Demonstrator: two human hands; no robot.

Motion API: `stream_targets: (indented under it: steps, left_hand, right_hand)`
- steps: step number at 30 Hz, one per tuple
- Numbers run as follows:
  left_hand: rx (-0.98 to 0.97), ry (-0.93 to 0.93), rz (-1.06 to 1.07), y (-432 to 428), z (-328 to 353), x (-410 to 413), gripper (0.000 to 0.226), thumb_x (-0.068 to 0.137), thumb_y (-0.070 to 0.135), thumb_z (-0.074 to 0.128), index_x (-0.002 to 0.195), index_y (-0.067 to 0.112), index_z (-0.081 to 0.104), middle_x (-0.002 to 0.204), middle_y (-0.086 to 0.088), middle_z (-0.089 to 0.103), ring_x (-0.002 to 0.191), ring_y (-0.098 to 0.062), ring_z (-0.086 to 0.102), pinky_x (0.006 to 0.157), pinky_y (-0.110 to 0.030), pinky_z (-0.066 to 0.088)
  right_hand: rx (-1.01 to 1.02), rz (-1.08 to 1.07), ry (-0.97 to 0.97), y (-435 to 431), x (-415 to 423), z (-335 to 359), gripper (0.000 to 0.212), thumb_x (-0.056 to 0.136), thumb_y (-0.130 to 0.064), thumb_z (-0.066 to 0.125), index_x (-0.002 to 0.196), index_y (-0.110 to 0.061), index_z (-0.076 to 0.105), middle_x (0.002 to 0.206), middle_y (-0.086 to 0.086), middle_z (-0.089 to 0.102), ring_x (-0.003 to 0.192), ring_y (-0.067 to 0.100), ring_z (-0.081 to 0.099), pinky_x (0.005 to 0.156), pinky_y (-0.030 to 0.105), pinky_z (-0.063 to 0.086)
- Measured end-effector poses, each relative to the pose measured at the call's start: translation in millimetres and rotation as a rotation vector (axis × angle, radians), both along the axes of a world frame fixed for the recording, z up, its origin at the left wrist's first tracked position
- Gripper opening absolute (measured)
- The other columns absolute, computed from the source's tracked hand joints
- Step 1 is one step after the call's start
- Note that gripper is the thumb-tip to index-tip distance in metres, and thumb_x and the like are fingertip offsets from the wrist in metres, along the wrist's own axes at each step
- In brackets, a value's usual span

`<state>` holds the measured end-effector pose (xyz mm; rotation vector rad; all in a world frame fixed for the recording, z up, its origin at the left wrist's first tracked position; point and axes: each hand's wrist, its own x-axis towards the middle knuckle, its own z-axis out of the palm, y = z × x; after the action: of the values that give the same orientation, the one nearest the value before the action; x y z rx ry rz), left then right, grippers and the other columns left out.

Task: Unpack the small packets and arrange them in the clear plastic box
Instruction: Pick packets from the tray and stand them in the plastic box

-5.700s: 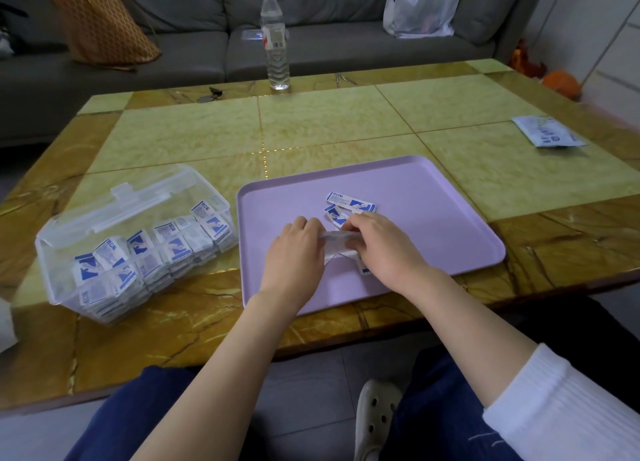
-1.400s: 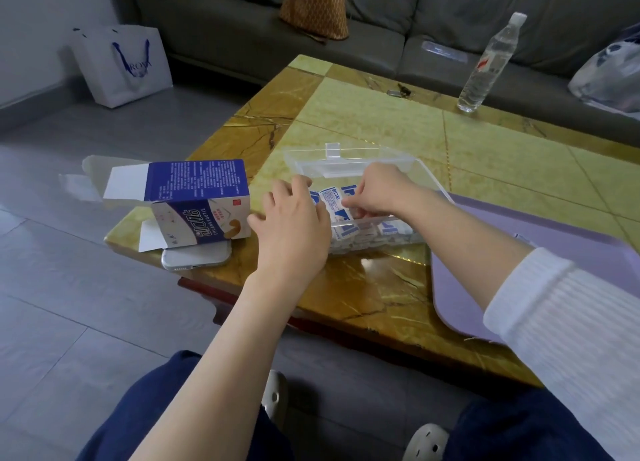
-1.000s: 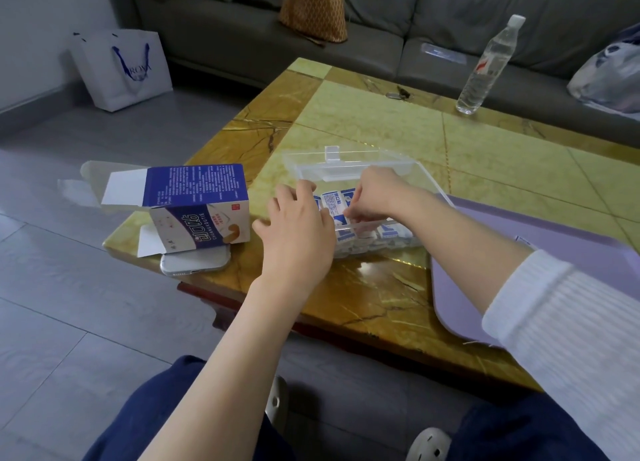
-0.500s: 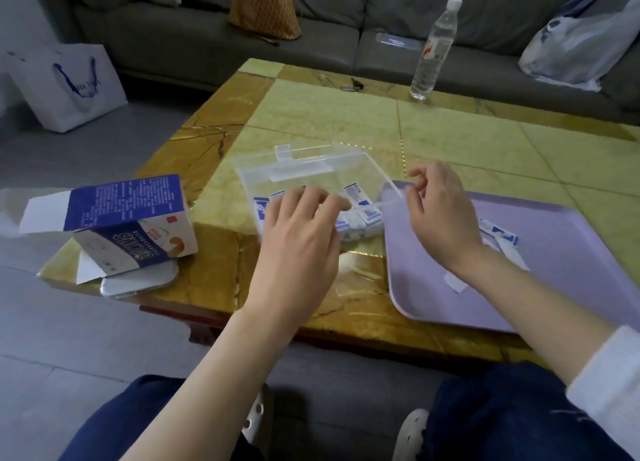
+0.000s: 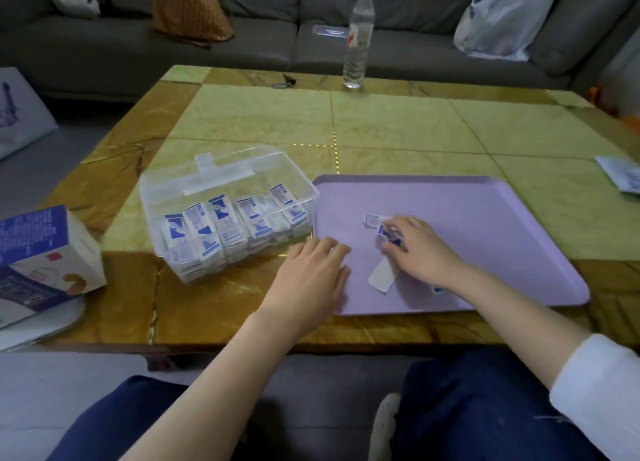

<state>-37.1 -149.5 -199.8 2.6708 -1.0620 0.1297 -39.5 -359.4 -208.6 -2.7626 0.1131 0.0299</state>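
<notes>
Head view, the only one. On table [image 5: 381, 131], clear plastic box [image 5: 166, 190], just left of purple tray [image 5: 485, 218], lid tipped back and open. Inside: small packets [image 5: 221, 225] standing on edge in tidy rows, blue and white, filling the front half at least. Rear part seemingly bare, uncertain through glare.

Palm down, left hand [image 5: 311, 273], fingers straight and close together, lying across tray's near left corner, holding nothing. Over tray centre, right hand [image 5: 419, 249], fingers curled, thumb and fingertips pinching one blue-printed packet [image 5: 388, 235]; lifted or touching the tray surface, cannot tell. Just beyond it, second loose packet [image 5: 374, 218] flat on tray. Beside right wrist, white paper strip [image 5: 381, 277], probably torn wrapper. Small blue-edged scrap [image 5: 438, 290] peeping from under forearm.

Opened cardboard carton [image 5: 45, 253] at table's left edge, well apart from tray. Water bottle [image 5: 358, 38] upright at far edge. Leaflet [image 5: 620, 173] at far right.

Judgement on progress: well along. Bulk apparently boxed already; only two or three pieces in sight on tray. Remaining: carry pinched packet to box, slot into a row, repeat for loose one, sort wrapper from stock. Carton contents hidden, so more packets possible there. Lid not yet closed.
</notes>
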Motion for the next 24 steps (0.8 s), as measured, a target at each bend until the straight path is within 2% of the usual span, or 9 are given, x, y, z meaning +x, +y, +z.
stream_targets:
  steps: [3, 5, 8, 10, 12, 17, 20, 24]
  left_hand:
    - [0.018, 0.009, 0.003, -18.6, -3.0, 1.8, 0.041, 0.099, 0.034, 0.029, 0.137, 0.019, 0.037, 0.133, -0.001, 0.044, 0.121, -0.022, 0.042, 0.098, -0.03, 0.029]
    - [0.007, 0.011, 0.013, -27.4, -3.4, 4.0, 0.043, 0.098, 0.036, 0.031, 0.136, 0.017, 0.036, 0.134, -0.002, 0.043, 0.121, -0.022, 0.042, 0.098, -0.031, 0.031]
    - [-0.003, 0.049, 0.033, -40.9, -3.3, 7.4, 0.053, 0.096, 0.046, 0.03, 0.139, 0.016, 0.033, 0.14, -0.002, 0.039, 0.127, -0.023, 0.038, 0.1, -0.033, 0.03]
    - [0.007, 0.117, 0.075, -49.4, -5.9, 10.0, 0.057, 0.096, 0.047, 0.036, 0.143, 0.017, 0.026, 0.145, -0.002, 0.034, 0.132, -0.022, 0.032, 0.103, -0.034, 0.027]
    - [0.021, 0.147, 0.113, -57.5, -6.4, 11.5, 0.06, 0.095, 0.049, 0.037, 0.144, 0.016, 0.025, 0.142, -0.004, 0.037, 0.13, -0.024, 0.033, 0.103, -0.035, 0.027]
    - [0.069, 0.127, 0.175, -70.0, -5.9, 14.5, 0.056, 0.094, 0.047, 0.041, 0.136, 0.012, 0.034, 0.129, -0.009, 0.041, 0.119, -0.028, 0.037, 0.095, -0.037, 0.033]
    - [-0.012, 0.218, 0.163, -73.8, -6.4, 11.7, 0.049, 0.092, 0.038, 0.049, 0.131, 0.01, 0.038, 0.123, -0.01, 0.043, 0.112, -0.028, 0.044, 0.091, -0.036, 0.038]
    - [-0.061, 0.337, 0.161, -72.0, -5.0, 13.9, 0.045, 0.09, 0.033, 0.057, 0.126, 0.011, 0.044, 0.121, -0.01, 0.047, 0.109, -0.027, 0.05, 0.089, -0.035, 0.04]
  right_hand:
    - [0.119, 0.139, 0.012, 7.0, -10.2, 6.6, 0.04, 0.088, -0.025, 0.061, 0.125, -0.011, 0.053, 0.129, 0.004, 0.051, 0.122, 0.019, 0.045, 0.097, 0.018, 0.03]
    - [0.168, 0.153, 0.018, 8.1, -17.4, 14.7, 0.046, 0.086, -0.023, 0.064, 0.128, -0.013, 0.051, 0.132, 0.002, 0.048, 0.124, 0.015, 0.044, 0.097, 0.013, 0.028]
    - [0.123, 0.006, -0.031, -6.1, -28.2, 22.4, 0.058, 0.085, -0.032, 0.065, 0.135, -0.014, 0.041, 0.136, 0.004, 0.041, 0.13, 0.018, 0.037, 0.104, 0.022, 0.028]
    - [0.043, -0.127, 0.066, -18.6, -36.5, 25.2, 0.072, 0.081, -0.043, 0.066, 0.138, -0.012, 0.034, 0.134, 0.008, 0.038, 0.128, 0.024, 0.036, 0.102, 0.03, 0.031]
    - [-0.039, -0.205, 0.173, -25.6, -44.9, 25.7, 0.078, 0.079, -0.048, 0.066, 0.138, -0.009, 0.033, 0.132, 0.011, 0.038, 0.125, 0.028, 0.036, 0.099, 0.033, 0.033]
    - [0.043, -0.26, 0.144, -15.6, -49.9, 24.1, 0.06, 0.082, -0.041, 0.066, 0.128, -0.008, 0.044, 0.124, 0.011, 0.043, 0.114, 0.027, 0.047, 0.095, 0.035, 0.04]
    - [0.075, -0.211, 0.145, -3.2, -49.2, 24.8, 0.051, 0.082, -0.03, 0.068, 0.124, -0.009, 0.048, 0.119, 0.009, 0.045, 0.106, 0.026, 0.052, 0.09, 0.033, 0.042]
    - [0.081, -0.125, 0.128, 4.6, -47.5, 25.6, 0.039, 0.082, -0.021, 0.067, 0.117, -0.009, 0.056, 0.116, 0.01, 0.052, 0.106, 0.025, 0.052, 0.09, 0.035, 0.043]
